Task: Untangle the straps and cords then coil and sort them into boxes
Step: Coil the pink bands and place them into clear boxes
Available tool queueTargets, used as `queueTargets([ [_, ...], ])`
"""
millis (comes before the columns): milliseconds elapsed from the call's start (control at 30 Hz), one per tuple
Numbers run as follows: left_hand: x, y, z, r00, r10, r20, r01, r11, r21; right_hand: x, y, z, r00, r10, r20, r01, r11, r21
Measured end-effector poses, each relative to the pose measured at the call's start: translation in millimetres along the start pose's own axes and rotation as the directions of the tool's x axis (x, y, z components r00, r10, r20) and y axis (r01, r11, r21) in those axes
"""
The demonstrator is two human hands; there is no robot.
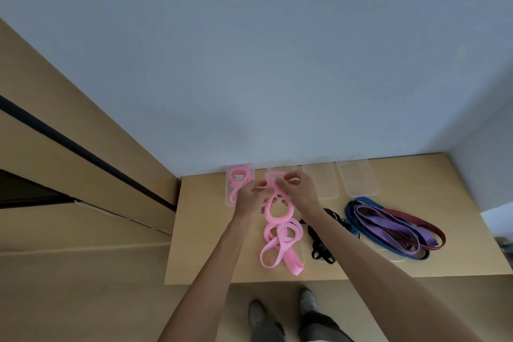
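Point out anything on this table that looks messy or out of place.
The blue, purple and red straps lie heaped together, uncoiled, in front of the clear boxes. A black cord sprawls loose beside them. Nothing looks damaged or spilled.

— What can't you make out?
— The writing on the label (238, 177): too small. My hands hide most of the second box (280, 169) and where my fingertips meet the pink strap (277, 211).
— Anything else?
— The black cord (319, 244) runs under my right arm (361, 255). The picture's bottom edge cuts off my legs.
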State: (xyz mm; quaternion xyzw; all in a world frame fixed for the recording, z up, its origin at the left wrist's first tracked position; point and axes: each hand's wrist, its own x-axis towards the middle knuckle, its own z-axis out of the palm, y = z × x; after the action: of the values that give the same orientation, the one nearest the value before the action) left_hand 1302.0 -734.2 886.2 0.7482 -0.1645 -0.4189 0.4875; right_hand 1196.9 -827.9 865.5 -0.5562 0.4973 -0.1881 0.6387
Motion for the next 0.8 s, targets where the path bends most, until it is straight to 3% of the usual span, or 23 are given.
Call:
queueTargets([
  [267,24.2,-9.1,6.7,0.995,-0.064,-0.082,0.064,0.998,-0.009,11.9,11.5,2.7,0.993,0.082,0.085,-0.085,0.996,0.034],
  [600,85.5,-38.2,18.8,0.994,0.002,0.109,-0.023,0.980,0.196,60.3,27.5,8.1,0.991,0.129,-0.033,-0.132,0.972,-0.193],
  [800,122.1,-50.1,23.8,0.993,0.028,0.115,-0.059,0.959,0.277,87.1,28.9,14.9,0.993,0.090,-0.071,-0.108,0.944,-0.311],
])
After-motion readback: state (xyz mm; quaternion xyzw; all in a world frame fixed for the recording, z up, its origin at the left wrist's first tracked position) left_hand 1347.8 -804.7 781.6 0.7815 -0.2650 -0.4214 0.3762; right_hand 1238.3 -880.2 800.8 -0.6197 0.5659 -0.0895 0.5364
